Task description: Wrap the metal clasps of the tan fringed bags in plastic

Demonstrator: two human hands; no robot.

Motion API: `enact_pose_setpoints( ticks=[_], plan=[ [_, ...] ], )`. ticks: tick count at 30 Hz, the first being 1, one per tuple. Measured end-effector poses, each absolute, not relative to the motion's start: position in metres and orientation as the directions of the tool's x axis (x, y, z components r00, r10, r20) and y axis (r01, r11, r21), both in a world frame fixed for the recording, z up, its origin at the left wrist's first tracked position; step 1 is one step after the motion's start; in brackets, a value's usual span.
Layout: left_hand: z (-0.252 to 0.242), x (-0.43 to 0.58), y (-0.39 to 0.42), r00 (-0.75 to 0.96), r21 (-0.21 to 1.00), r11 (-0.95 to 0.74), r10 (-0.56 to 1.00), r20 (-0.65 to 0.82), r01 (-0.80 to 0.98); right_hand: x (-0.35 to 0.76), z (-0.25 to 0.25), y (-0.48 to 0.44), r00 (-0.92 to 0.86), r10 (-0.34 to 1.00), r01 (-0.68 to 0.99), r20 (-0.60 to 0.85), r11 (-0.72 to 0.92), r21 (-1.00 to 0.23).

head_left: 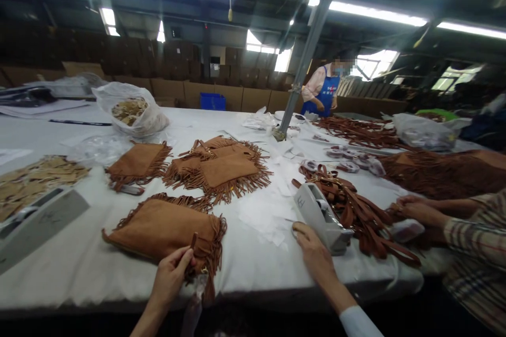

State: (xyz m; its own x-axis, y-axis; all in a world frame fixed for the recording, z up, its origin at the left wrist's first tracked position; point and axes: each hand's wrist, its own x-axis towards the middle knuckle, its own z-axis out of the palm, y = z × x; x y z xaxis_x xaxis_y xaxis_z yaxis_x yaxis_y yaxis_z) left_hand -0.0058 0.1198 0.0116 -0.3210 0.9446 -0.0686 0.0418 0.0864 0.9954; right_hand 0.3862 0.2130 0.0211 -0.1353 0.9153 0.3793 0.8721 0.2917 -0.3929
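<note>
Fringed bag [158, 227]: lies flat on white table [253, 271], by near edge, strap tab [194, 239] at its right end, presumably for easy reach. We see left hand [169, 276] pinching tab between thumb and forefinger, apparently to steady that end; plastic-wrapped piece [193, 308] hangs past edge. Right hand [315, 254] at tape dispenser's [316, 213] near side; whether fingers pinch anything, we cannot tell. Farther back: bag pile [229, 170], likely set off for elbow room. Strap heap [358, 208] toward near right corner, beside neighbour's hands [421, 210].
</note>
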Motion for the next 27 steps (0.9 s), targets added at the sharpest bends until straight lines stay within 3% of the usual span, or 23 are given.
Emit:
enact_pose_setpoints(
  ticks=[6, 11, 20, 23, 27],
  plan=[
    [0.01, -0.009, 0.119, -0.235, 0.972, 0.182, 0.948, -0.213, -0.146, 0.393, 0.022, 0.214, -0.008, 0.946, 0.932, 0.325, 0.125, -0.342],
    [0.013, -0.008, 0.122, -0.233, 0.967, 0.159, 0.951, -0.204, -0.2, 0.356, 0.046, 0.215, -0.052, 0.905, 0.915, 0.423, 0.213, -0.342],
    [0.007, -0.01, 0.125, -0.273, 0.988, 0.087, 0.955, -0.118, -0.125, 0.271, 0.053, 0.266, -0.116, 0.987, 0.991, 0.111, 0.122, -0.052],
    [0.004, -0.011, 0.126, -0.255, 0.991, 0.073, 0.962, -0.099, -0.112, 0.268, 0.046, 0.274, -0.14, 0.989, 0.989, 0.04, 0.142, -0.05],
    [0.004, -0.011, 0.126, -0.246, 0.99, 0.073, 0.964, -0.101, -0.122, 0.278, 0.042, 0.277, -0.137, 0.988, 0.982, 0.069, 0.145, -0.118]
  ],
)
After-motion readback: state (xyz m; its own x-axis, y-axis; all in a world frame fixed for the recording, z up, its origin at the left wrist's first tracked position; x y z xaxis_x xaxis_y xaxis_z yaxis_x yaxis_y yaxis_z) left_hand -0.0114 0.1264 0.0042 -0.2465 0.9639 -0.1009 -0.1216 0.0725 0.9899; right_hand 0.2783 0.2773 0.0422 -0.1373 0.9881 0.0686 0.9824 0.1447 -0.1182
